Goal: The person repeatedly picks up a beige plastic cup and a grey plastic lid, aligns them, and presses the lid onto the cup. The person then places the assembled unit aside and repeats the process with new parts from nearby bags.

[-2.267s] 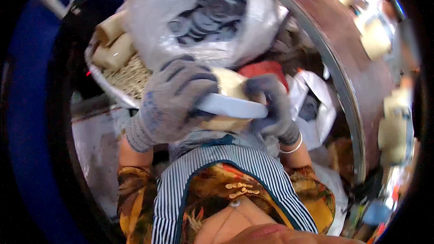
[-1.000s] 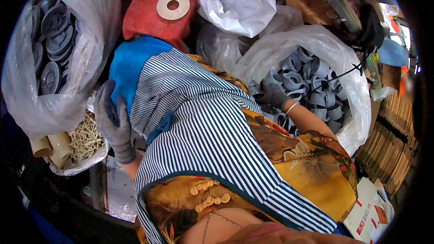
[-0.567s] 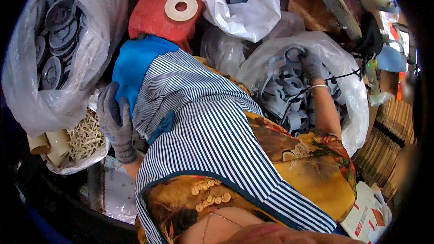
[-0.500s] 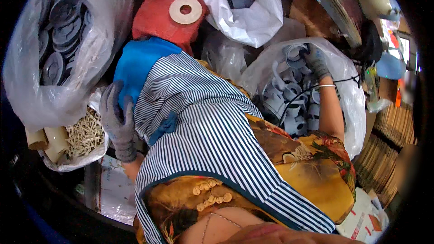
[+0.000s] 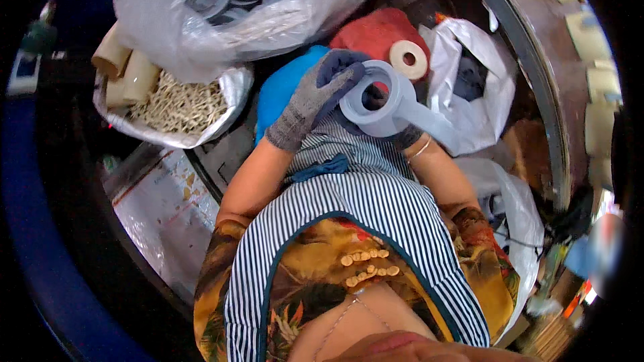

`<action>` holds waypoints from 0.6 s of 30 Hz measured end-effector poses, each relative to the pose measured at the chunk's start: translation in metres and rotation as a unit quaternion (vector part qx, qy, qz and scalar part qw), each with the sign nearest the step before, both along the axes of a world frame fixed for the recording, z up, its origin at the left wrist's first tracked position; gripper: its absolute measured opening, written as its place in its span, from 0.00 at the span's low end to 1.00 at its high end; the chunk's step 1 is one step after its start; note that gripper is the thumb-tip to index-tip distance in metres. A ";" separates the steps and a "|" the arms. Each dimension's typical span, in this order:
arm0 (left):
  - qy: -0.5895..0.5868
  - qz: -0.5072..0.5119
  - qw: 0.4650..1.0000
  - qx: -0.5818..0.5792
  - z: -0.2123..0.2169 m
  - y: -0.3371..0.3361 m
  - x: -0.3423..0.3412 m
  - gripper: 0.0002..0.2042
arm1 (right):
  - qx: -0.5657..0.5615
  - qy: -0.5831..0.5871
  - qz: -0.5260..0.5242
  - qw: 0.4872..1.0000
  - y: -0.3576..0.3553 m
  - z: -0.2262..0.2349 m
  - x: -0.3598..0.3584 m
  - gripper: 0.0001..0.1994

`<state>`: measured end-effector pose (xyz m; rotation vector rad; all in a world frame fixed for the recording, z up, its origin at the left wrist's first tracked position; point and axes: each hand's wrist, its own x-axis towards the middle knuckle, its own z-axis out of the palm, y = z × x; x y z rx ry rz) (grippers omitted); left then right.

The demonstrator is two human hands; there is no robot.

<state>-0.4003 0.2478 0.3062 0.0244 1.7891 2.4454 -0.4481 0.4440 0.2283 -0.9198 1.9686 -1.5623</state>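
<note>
A pale grey plastic ring fitting [image 5: 401, 94] with a flat side arm is held in front of my striped apron [image 5: 349, 194]. My left hand [image 5: 315, 97], in a grey knitted glove, closes its fingers on the ring's left rim. Beneath the fitting, my right hand [image 5: 406, 137] grips it from the right; the fitting covers most of this gloved hand. Just beyond lies a red cloth [image 5: 376, 30] with a cream disc [image 5: 408, 60] on it, which has a hole in its middle. Blue cloth [image 5: 274, 100] covers the area left of my left wrist.
A clear plastic bag [image 5: 157, 20] of dark grey round discs stands far left. Nearer, a white sack [image 5: 231, 94] holds small cream pieces and cardboard tubes [image 5: 139, 79]. On the right are a white bag [image 5: 493, 104] with dark parts and another plastic bag [image 5: 526, 211].
My right hand has come out of the right-hand bag with the grey ring fitting. My left hand, open before, has moved in and closed on its rim. The view has turned.
</note>
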 end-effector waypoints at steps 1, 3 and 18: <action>-0.039 0.015 0.999 -0.030 0.004 -0.009 0.003 0.18 | 0.013 0.137 -0.015 0.990 -0.013 -0.009 0.002 0.25; 0.006 0.091 0.993 -0.074 -0.005 -0.016 0.012 0.15 | 0.054 0.190 -0.030 0.980 -0.025 -0.013 0.003 0.24; 0.023 0.292 0.946 -0.137 0.022 -0.058 0.048 0.13 | -0.046 -0.202 0.057 0.977 0.033 0.135 0.032 0.14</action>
